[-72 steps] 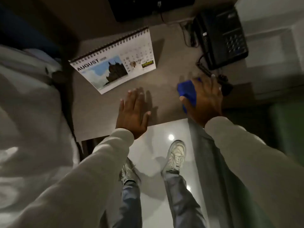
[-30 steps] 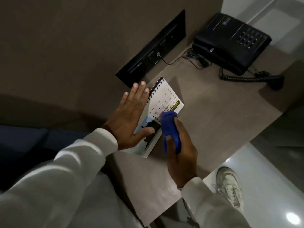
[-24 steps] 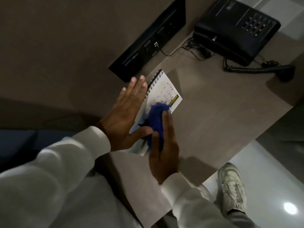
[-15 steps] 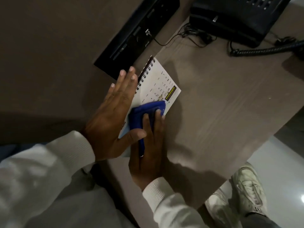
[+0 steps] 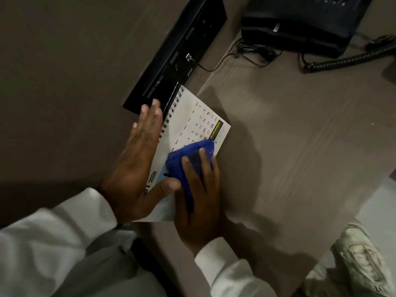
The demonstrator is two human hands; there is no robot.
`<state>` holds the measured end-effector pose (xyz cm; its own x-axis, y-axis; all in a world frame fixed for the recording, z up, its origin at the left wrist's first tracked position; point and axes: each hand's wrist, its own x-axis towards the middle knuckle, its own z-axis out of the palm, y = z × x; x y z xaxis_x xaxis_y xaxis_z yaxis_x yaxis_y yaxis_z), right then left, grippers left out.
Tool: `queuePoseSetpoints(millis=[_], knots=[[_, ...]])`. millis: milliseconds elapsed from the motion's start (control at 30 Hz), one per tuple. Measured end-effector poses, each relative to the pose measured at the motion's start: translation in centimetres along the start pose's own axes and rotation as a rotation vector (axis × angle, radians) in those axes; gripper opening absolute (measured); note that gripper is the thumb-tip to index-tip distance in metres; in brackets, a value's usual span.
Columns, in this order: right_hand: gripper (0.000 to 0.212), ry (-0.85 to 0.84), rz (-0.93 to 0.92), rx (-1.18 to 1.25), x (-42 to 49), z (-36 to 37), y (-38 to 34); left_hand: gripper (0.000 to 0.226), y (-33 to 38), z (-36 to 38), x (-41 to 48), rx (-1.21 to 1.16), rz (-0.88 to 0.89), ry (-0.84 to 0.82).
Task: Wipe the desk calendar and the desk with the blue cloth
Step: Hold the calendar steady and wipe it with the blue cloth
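My right hand [image 5: 201,202] presses the blue cloth [image 5: 188,161] under flat fingers; left hand [image 5: 137,163] open, bracing. Desk [image 5: 289,146] rigid. Desk calendar [image 5: 197,123] on it looks light, tippy: hold the spiral edge. Cloth soft.

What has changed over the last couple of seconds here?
The right hand carried the blue cloth from the desk onto the calendar. The left hand left the desk to brace the calendar's ringed edge. The phone stayed put.
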<state>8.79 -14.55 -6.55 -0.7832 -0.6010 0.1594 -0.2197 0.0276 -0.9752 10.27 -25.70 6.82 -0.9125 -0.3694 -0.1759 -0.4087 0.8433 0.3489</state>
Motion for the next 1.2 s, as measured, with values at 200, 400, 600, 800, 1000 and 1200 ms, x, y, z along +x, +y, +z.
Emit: queuePoseSetpoints(millis=[200,400,600,800,1000,1200], knots=[[0.054,0.042,0.006,-0.032,5.8,-0.7,-0.4,0.102,-0.4,0.0,0.0,-0.005,0.012,-0.005],[0.056,0.005,0.197,-0.001,2.5,-1.6,-0.8,0.101,0.8,0.1,0.0,-0.002,0.018,0.004],[0.048,0.016,0.037,0.037,4.3,-1.5,-2.4,0.099,1.0,0.1,0.1,0.023,0.038,-0.011],[0.048,0.043,0.236,-0.003,6.6,-2.9,0.1,0.102,1.1,0.1,0.0,0.003,0.0,-0.004],[0.058,-0.043,0.02,0.022,1.9,-2.4,-1.6,0.099,0.7,0.1,0.2,-0.008,0.021,-0.004],[0.047,0.091,0.07,0.049,8.3,-1.8,-1.8,0.1,0.4,-0.1,0.1,0.007,0.025,-0.011]])
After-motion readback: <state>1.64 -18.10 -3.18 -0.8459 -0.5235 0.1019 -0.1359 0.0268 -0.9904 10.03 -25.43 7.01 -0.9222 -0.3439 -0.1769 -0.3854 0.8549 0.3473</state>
